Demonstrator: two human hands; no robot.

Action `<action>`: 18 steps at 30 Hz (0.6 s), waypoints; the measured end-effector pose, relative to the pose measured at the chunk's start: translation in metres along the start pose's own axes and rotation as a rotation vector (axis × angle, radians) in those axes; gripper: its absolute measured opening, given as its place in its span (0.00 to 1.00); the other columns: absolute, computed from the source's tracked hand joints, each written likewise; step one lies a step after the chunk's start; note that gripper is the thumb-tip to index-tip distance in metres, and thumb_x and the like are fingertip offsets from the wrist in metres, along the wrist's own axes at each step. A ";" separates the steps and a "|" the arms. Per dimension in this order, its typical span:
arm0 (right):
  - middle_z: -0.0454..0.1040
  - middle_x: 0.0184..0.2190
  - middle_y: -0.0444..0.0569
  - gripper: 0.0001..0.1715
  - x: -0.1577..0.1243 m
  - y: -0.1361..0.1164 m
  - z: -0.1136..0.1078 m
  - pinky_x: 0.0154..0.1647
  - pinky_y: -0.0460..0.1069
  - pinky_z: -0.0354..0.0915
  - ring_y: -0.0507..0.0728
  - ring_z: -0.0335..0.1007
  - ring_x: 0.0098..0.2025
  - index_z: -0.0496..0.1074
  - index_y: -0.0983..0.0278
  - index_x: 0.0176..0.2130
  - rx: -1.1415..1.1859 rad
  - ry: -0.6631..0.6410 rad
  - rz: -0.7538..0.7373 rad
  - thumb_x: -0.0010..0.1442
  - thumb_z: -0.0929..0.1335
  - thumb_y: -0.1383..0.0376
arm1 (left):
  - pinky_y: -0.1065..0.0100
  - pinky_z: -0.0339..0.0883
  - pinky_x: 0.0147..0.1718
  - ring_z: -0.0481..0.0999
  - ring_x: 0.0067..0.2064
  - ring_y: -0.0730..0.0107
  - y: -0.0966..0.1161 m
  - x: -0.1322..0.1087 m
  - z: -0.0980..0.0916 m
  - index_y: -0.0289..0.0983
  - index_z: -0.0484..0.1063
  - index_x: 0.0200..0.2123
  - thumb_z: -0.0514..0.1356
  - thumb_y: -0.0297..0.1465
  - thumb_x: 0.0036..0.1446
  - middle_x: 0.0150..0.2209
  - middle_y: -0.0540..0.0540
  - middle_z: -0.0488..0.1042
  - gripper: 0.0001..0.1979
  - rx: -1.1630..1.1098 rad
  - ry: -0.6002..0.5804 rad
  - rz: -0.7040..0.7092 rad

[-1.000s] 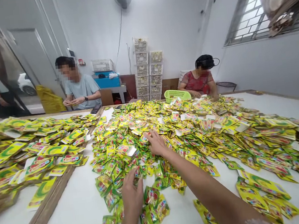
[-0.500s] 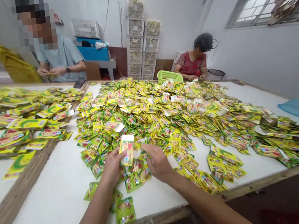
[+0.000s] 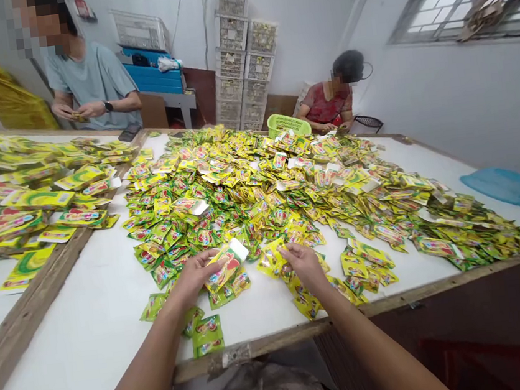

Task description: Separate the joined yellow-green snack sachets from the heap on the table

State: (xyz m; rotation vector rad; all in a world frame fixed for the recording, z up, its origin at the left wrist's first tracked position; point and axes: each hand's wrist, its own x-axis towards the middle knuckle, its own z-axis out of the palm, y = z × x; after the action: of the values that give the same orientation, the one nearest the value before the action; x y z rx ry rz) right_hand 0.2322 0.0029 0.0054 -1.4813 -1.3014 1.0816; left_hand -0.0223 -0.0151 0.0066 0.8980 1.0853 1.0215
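Note:
Between the fingers of my left hand [image 3: 197, 276] is a small yellow printed carton [image 3: 228, 265], tilted, its white end flap up and to the right. My right hand [image 3: 303, 265] pinches the edge of a yellow sachet [image 3: 271, 258], a short gap to the right of the carton. Beyond both hands spreads a large heap of green and yellow sachets [image 3: 242, 203]. Some green sachets [image 3: 207, 335] lie close to my left forearm, and yellow ones [image 3: 307, 299] sit under my right wrist.
A wooden strip [image 3: 41, 295] divides the white table [image 3: 115, 324]; flat cartons [image 3: 39, 198] pile up left of it. A green basket [image 3: 288, 125], a blue lid-like sheet [image 3: 501, 186] and stacked crates [image 3: 234, 32] stand around. Two people [image 3: 91, 79] [image 3: 329, 102] sit across the table.
My right hand has moved right and now has a yellow sachet in its fingers. The carton in my left hand has tipped to the right. The camera view has shifted slightly.

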 end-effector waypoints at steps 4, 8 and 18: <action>0.63 0.18 0.41 0.20 -0.008 0.009 0.004 0.22 0.46 0.59 0.51 0.58 0.20 0.66 0.64 0.24 -0.029 0.067 0.007 0.44 0.69 0.49 | 0.68 0.66 0.29 0.76 0.28 0.64 -0.003 -0.003 0.002 0.35 0.75 0.36 0.67 0.41 0.39 0.27 0.47 0.79 0.21 0.103 -0.020 -0.031; 0.61 0.19 0.41 0.17 -0.012 -0.004 0.016 0.24 0.45 0.57 0.50 0.56 0.23 0.66 0.64 0.24 -0.009 0.175 -0.162 0.48 0.68 0.52 | 0.68 0.67 0.29 0.76 0.29 0.62 -0.003 -0.005 0.008 0.35 0.75 0.35 0.68 0.42 0.37 0.28 0.46 0.79 0.22 0.123 -0.028 -0.036; 0.65 0.21 0.42 0.23 -0.014 -0.011 0.062 0.26 0.48 0.67 0.51 0.62 0.24 0.69 0.64 0.26 0.248 0.026 -0.002 0.41 0.71 0.48 | 0.68 0.67 0.31 0.76 0.31 0.63 -0.001 -0.010 0.008 0.35 0.76 0.35 0.65 0.43 0.41 0.31 0.46 0.79 0.19 0.164 -0.059 0.035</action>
State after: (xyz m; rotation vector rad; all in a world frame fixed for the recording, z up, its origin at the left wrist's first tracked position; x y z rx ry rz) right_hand 0.1684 -0.0064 0.0011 -1.3037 -1.1062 1.1734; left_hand -0.0155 -0.0253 0.0101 1.0764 1.1187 0.9386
